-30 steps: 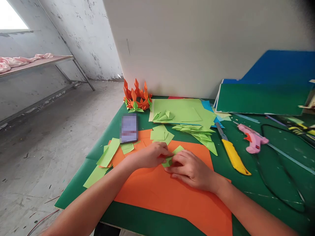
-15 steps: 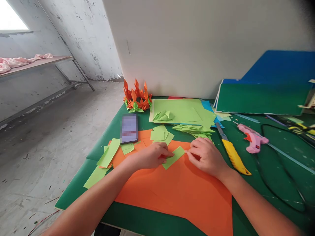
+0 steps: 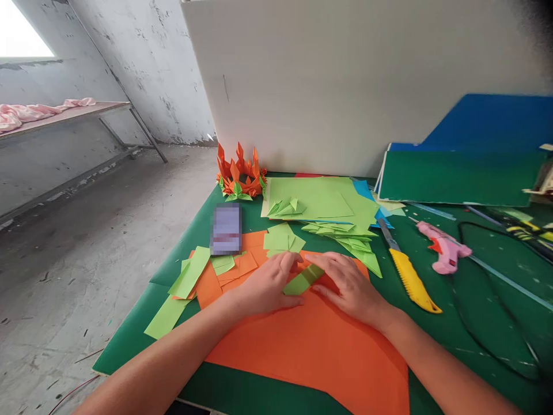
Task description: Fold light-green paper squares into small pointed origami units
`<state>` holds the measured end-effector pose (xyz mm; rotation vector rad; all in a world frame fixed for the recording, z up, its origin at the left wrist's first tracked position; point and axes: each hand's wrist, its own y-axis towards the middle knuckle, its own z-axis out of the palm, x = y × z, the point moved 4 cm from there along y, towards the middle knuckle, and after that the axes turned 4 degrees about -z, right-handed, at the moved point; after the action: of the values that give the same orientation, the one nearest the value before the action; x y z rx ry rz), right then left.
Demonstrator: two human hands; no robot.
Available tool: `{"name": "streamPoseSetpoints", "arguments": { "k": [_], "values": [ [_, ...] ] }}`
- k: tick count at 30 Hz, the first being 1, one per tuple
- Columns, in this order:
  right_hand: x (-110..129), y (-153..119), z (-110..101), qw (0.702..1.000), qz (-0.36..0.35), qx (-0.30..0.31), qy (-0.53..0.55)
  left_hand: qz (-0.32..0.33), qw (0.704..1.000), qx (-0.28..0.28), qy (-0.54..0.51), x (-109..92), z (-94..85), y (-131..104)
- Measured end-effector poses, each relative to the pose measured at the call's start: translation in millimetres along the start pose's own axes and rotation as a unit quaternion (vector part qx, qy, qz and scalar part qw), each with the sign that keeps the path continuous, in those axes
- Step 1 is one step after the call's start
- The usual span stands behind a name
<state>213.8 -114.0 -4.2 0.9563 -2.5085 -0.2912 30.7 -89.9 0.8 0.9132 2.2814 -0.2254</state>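
Note:
A small light-green paper rectangle (image 3: 303, 280) lies slantwise over a large orange sheet (image 3: 315, 340). My left hand (image 3: 272, 283) is at its left end, fingers curled behind and thumb along the near edge. At the other end my right hand (image 3: 348, 285) holds the paper between its thumb and fingers, the fingertips reaching across the far corner. The undersides of the fingers are hidden. Just beyond the hands are loose green paper squares (image 3: 283, 237) and a stack of folded green pieces (image 3: 341, 230).
A phone (image 3: 227, 229) lies left, near green strips (image 3: 190, 274) and orange papers (image 3: 239, 268). An orange-and-green folded-paper crown (image 3: 239, 176) stands behind. To the right lie a yellow-handled knife (image 3: 412, 279), a pink glue gun (image 3: 447, 248) and its black cord (image 3: 464, 323).
Both hands have shifted around the green rectangle. The left thumb now stretches along its near edge; the right fingers have moved from the right corner to reach over the far side.

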Motion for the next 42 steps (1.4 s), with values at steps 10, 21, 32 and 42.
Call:
{"name": "streamPoseSetpoints", "arguments": {
  "k": [10,21,32,42],
  "values": [
    [2.5,-0.5,-1.4,0.998,-0.023,-0.038,0.037,0.013,1.0,0.014,-0.003,-5.2,-2.0,3.3],
    [9.9,-2.8,-5.8,0.996,-0.082,-0.046,0.005,-0.044,0.997,-0.018,-0.057,-3.0,-2.6,4.5],
    [16.7,1.3,6.7,0.987,-0.05,0.016,0.15,-0.076,0.994,-0.018,-0.081,0.1,1.4,4.8],
    [22.7,3.2,7.4,0.979,0.018,0.029,0.2,-0.086,0.993,0.015,-0.078,-1.0,1.0,3.2]
  ]
}}
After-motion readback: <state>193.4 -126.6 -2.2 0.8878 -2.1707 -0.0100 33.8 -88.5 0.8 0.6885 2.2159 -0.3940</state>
